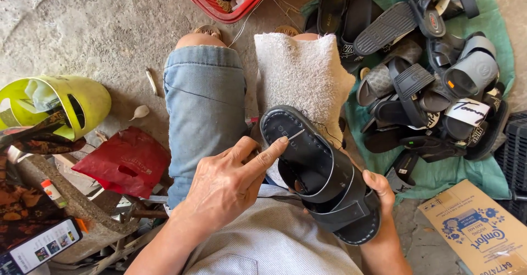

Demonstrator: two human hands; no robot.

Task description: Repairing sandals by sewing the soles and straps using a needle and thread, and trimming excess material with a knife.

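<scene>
Clamped in the right hand [379,190] at lower centre of the frame is a black rubber sandal [318,170] with two broad straps, its smooth footbed facing up; the fingers curl under its heel end. Fingers of the left hand [230,184] are pinched together on a thin pale needle [295,135] at the sandal's rim, the forefinger stretched straight along the sole edge. A dark thread [324,128] trails off the toe end. Under the sandal lies a white, nubby towel [304,74] draped over one knee (the other knee wears faded denim). At upper right a heap of black and grey sandals [428,82] sits on green cloth [483,170]. A red plastic basket [225,6] shows at the top, a yellow-green bucket [82,96] lies tipped at left, with a crumpled red bag [126,162] beside it and a cardboard box [472,225] at lower right.
</scene>
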